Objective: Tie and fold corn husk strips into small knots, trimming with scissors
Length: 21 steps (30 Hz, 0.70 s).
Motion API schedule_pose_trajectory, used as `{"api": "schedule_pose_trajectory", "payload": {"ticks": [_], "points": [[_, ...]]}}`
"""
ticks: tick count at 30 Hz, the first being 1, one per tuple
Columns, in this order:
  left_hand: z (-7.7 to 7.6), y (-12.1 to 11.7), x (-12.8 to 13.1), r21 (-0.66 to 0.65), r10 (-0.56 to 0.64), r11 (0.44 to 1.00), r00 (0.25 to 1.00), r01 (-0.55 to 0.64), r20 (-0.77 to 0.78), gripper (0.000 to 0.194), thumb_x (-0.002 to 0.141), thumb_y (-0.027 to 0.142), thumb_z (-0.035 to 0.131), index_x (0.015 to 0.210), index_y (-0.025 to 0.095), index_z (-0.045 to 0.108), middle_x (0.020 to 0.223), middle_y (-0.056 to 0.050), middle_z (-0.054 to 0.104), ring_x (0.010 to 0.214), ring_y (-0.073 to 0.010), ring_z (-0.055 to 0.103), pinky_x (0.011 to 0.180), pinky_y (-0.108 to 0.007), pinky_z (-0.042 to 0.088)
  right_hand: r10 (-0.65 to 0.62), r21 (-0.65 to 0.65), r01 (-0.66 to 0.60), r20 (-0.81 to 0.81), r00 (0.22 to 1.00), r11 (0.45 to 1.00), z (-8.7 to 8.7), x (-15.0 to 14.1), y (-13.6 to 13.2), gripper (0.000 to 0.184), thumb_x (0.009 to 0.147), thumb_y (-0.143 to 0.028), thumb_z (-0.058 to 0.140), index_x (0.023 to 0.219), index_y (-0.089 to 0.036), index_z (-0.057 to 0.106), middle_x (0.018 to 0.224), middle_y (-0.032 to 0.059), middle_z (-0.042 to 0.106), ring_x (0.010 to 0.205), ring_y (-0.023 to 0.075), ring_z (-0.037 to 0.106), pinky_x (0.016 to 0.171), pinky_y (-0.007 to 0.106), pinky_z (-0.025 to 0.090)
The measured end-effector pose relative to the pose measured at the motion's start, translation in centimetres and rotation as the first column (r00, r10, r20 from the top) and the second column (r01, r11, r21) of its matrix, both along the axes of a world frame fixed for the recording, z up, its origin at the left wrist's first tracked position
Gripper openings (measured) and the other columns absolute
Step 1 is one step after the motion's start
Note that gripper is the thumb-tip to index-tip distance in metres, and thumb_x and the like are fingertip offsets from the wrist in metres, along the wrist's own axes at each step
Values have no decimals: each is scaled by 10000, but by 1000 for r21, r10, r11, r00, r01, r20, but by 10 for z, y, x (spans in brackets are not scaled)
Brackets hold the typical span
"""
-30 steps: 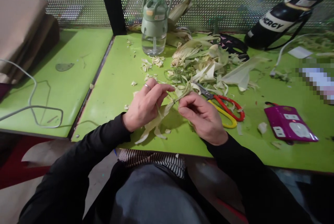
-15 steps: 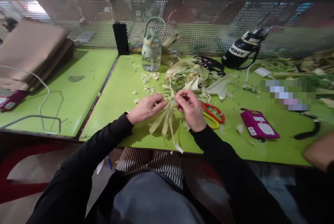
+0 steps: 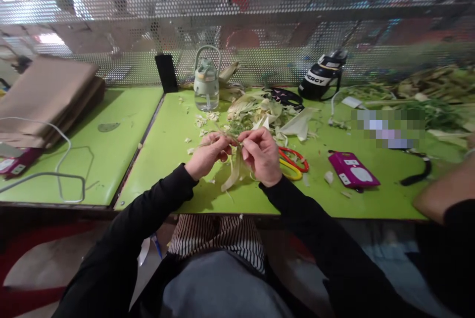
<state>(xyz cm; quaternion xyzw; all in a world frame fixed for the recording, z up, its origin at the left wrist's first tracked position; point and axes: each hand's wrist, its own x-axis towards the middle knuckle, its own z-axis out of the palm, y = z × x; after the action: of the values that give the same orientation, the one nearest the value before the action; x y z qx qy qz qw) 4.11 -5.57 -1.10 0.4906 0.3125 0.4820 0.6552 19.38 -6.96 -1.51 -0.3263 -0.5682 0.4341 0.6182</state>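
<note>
My left hand and my right hand meet over the green table, fingertips pinched close together on a bundle of pale corn husk strips. The strips hang down between the hands toward the table's front edge. Exactly what lies between the fingertips is small and partly hidden. Just beyond the hands spreads a pile of loose corn husks with shredded bits. Beside my right wrist lie a red loop and a yellow loop, which look like scissor handles; the rest is hidden by the hand.
A clear-bottomed water bottle, a black phone-like slab and a black bottle stand along the perforated metal screen. To the right lies a purple power strip, near another person's arm. Brown folded paper fills the left.
My left hand has moved in against the right, both now pinching at the bundle. Fewer strips hang down in front. The camera view has shifted slightly.
</note>
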Motion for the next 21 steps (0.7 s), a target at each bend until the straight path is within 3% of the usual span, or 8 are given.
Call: {"api": "schedule_pose_trajectory", "payload": {"ticks": [3, 5, 7, 11, 15, 21], "points": [[6, -2, 0, 13, -41, 999, 993, 43, -113, 266, 936, 294, 600, 725, 153, 523, 642, 44, 537, 514, -29, 478, 471, -141, 377, -147, 92, 135, 136, 980, 987, 5, 6, 4, 164, 888, -286, 616, 815, -237, 478, 939, -9, 690, 510, 58, 515, 428, 228, 398], [10, -5, -3, 66, -79, 993, 973, 95, -216, 298, 972, 307, 561, 721, 157, 501, 630, 46, 533, 496, -28, 465, 475, -151, 386, -297, 207, 244, 283, 912, 947, 9, 13, 8, 126, 889, -260, 621, 837, -236, 509, 936, 4, 703, 589, 88, 575, 536, 270, 484], [13, -7, -5, 125, -80, 985, 958, 119, -277, 308, 991, 327, 535, 735, 160, 501, 623, 46, 530, 486, -32, 458, 478, -162, 395, -388, 317, 269, 412, 825, 909, 14, 19, 10, 76, 896, -256, 630, 900, -239, 555, 913, 11, 719, 684, 132, 641, 655, 320, 545], [18, -8, -7, 247, 27, 968, 968, 37, -251, 290, 980, 372, 561, 782, 161, 536, 654, 33, 542, 517, -43, 481, 501, -174, 419, -423, 476, 114, 615, 666, 872, 21, 28, 10, 112, 960, -290, 585, 1040, -245, 649, 979, 56, 750, 896, 222, 701, 807, 421, 575], [22, -5, -6, 292, 80, 956, 977, -18, -200, 306, 956, 413, 597, 789, 161, 553, 668, 29, 542, 530, -45, 488, 503, -174, 430, -439, 531, -34, 733, 520, 846, 26, 31, 8, 221, 1004, -318, 503, 990, -217, 699, 961, 99, 739, 909, 260, 667, 806, 457, 547], [23, -8, -7, 341, 90, 940, 968, -5, -234, 359, 966, 415, 560, 704, 179, 488, 587, 49, 469, 497, -52, 406, 486, -190, 366, -479, 559, -49, 749, 458, 828, 32, 29, 11, 222, 995, -284, 487, 817, -218, 600, 775, 53, 639, 733, 205, 548, 672, 350, 436]]}}
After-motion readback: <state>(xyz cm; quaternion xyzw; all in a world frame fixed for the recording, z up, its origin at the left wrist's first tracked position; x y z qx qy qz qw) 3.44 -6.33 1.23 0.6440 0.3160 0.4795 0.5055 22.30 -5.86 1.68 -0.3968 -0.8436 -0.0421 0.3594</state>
